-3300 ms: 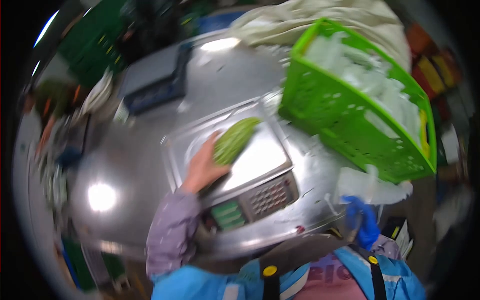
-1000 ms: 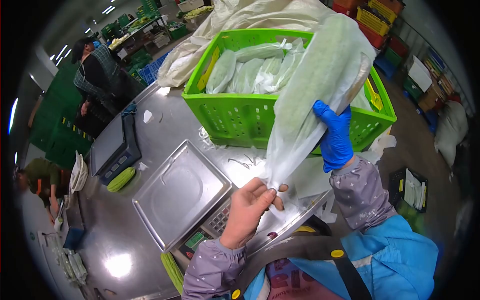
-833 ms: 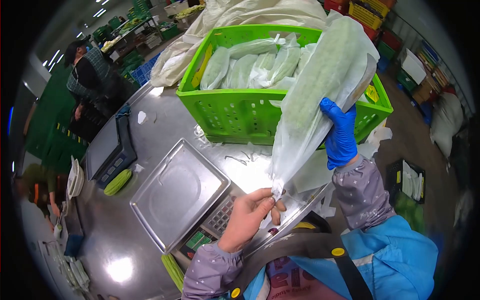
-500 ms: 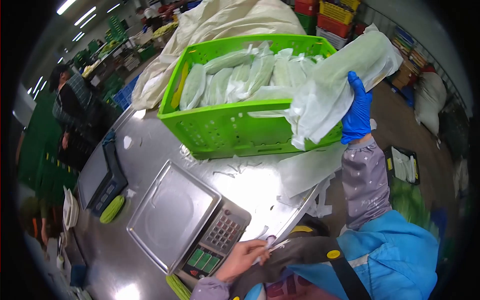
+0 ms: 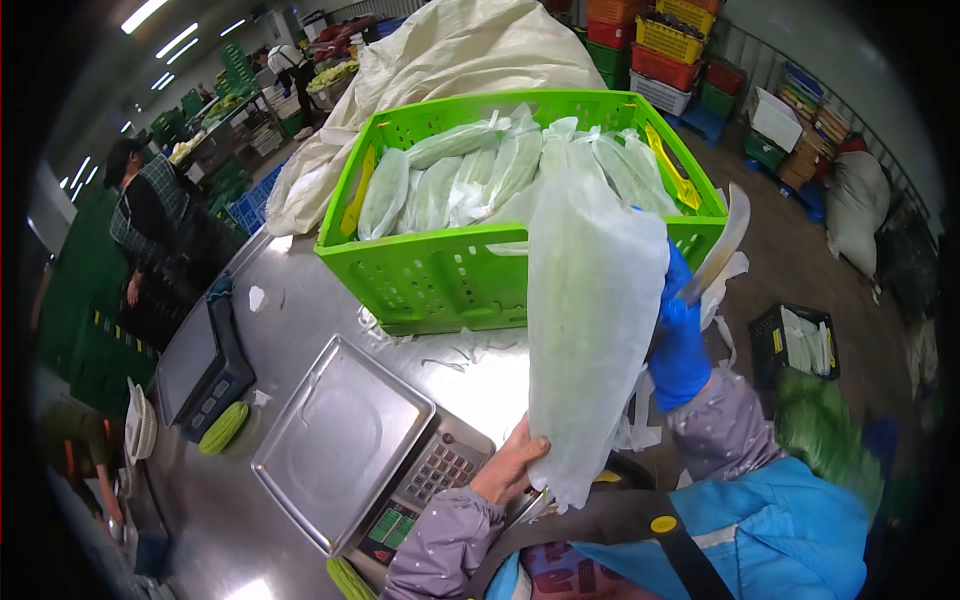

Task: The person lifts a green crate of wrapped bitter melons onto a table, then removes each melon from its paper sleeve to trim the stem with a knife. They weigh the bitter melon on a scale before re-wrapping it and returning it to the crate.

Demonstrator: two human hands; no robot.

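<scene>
Step in hand: bagging. My gloved right hand (image 5: 678, 345) grips the bagged gourd (image 5: 595, 320) at mid-length and holds it upright above the surface (image 5: 290, 320). My bare left hand (image 5: 512, 470) pinches the bag's lower end. Judged next move: lift it over the near wall of the green crate (image 5: 440, 275), which is already packed with wrapped produce, so free gaps are few. The scale (image 5: 340, 440) sits to the left.

Bag (image 5: 592, 320): thin white non-woven fabric, matt, slightly translucent. Right hand (image 5: 680, 335) in glossy blue rubber glove. Left hand (image 5: 512, 468) bare. Scale (image 5: 370, 460) tray and table (image 5: 290, 330): brushed steel, reflective, smooth. Crate (image 5: 440, 270): bright green perforated plastic, semi-gloss. Sleeves: soft printed cloth.
</scene>
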